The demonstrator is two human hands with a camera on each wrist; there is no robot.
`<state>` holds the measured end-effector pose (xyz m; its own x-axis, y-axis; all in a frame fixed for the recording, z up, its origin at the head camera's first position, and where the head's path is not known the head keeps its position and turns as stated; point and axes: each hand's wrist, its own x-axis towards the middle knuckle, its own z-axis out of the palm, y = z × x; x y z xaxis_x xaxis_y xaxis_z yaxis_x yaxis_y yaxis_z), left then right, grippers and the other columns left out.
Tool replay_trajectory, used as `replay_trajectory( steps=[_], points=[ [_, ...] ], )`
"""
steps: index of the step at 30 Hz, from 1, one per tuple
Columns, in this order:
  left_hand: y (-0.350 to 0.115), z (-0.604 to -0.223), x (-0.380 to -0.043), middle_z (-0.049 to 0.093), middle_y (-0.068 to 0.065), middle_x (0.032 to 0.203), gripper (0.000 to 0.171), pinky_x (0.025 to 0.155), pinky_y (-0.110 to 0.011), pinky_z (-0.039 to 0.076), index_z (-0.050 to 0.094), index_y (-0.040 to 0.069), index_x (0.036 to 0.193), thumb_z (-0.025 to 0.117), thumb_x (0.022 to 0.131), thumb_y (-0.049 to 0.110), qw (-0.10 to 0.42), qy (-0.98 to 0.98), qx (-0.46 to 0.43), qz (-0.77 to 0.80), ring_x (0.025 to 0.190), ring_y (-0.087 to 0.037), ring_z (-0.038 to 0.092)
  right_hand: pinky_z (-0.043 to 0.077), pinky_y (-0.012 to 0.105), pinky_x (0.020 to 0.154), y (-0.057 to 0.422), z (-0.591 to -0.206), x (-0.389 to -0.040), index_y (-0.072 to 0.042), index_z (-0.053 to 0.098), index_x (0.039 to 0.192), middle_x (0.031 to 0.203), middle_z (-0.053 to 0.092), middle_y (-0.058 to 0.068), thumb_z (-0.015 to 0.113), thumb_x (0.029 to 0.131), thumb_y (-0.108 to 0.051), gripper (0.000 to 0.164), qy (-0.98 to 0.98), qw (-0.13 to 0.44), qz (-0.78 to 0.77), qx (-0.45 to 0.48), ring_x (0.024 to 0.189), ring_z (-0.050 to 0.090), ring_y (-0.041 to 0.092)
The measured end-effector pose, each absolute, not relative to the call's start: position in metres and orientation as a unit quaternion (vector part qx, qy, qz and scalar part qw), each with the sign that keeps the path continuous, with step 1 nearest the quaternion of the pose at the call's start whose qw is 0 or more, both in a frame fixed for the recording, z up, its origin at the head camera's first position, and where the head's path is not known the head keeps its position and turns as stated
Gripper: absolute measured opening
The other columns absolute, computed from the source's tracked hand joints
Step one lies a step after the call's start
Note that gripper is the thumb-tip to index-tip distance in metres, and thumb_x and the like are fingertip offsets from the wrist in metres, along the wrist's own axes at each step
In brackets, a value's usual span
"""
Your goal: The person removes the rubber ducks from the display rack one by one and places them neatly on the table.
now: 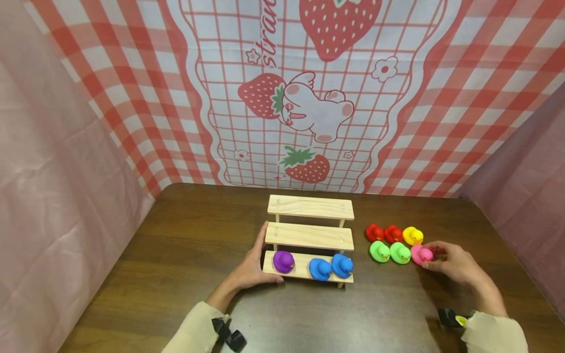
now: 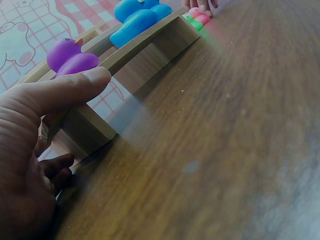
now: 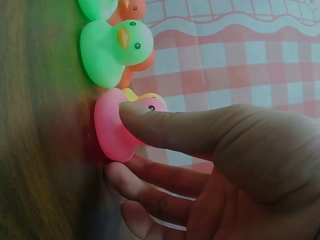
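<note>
My left hand (image 1: pixel 252 267) grips the left end of a three-step wooden display stand (image 1: pixel 309 236). In the left wrist view its thumb (image 2: pixel 97 77) lies on the front edge of the lowest step, beside a purple rubber duck (image 1: pixel 283 262). Two blue rubber ducks (image 1: pixel 320 269) sit further right on that same step. Over to the right, my right hand (image 1: pixel 456 262) pinches a pink rubber duck (image 1: pixel 421 255) at the end of the front row. The right wrist view has the thumb across the pink duck's side (image 3: pixel 111 125) and the fingers below it, close to the table.
Two green ducks (image 1: pixel 400 253) stand left of the pink one. Behind them are two red ducks (image 1: pixel 393 234) and a yellow duck (image 1: pixel 413 236). A checked strawberry cloth (image 1: pixel 212 162) hangs behind the brown wooden table (image 1: pixel 176 235), with pink curtains at both sides.
</note>
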<state>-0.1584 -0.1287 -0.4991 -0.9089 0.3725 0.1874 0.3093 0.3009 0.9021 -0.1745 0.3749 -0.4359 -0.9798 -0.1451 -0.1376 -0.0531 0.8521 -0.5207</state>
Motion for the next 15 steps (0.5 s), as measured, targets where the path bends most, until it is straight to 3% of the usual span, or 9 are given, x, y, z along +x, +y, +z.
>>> replay_trajectory(
  steps=[10,15],
  points=[
    [-0.129,-0.498,-0.157,0.007,-0.018,0.17,0.146,0.124,-0.064,0.016,-0.008,0.022,0.162,0.095,0.059,0.018,0.033,0.805,0.207,0.555,0.154,-0.042,0.02,0.05,0.019,0.067,0.375,-0.426,-0.169,0.007,0.059,0.125,0.114,0.068,0.03,0.076,0.088,-0.024,0.052,0.961,0.074,-0.262,-0.052,0.095,0.071,0.037],
    [-0.13,-0.497,-0.157,0.012,-0.02,0.169,0.146,0.124,-0.064,0.016,-0.007,0.023,0.162,0.095,0.059,0.018,0.034,0.802,0.207,0.559,0.153,-0.041,0.023,0.05,0.02,0.066,0.375,-0.417,-0.167,0.007,0.058,0.127,0.116,0.067,0.031,0.072,0.092,-0.03,0.053,0.965,0.062,-0.251,-0.041,0.095,0.072,0.034]
  ],
)
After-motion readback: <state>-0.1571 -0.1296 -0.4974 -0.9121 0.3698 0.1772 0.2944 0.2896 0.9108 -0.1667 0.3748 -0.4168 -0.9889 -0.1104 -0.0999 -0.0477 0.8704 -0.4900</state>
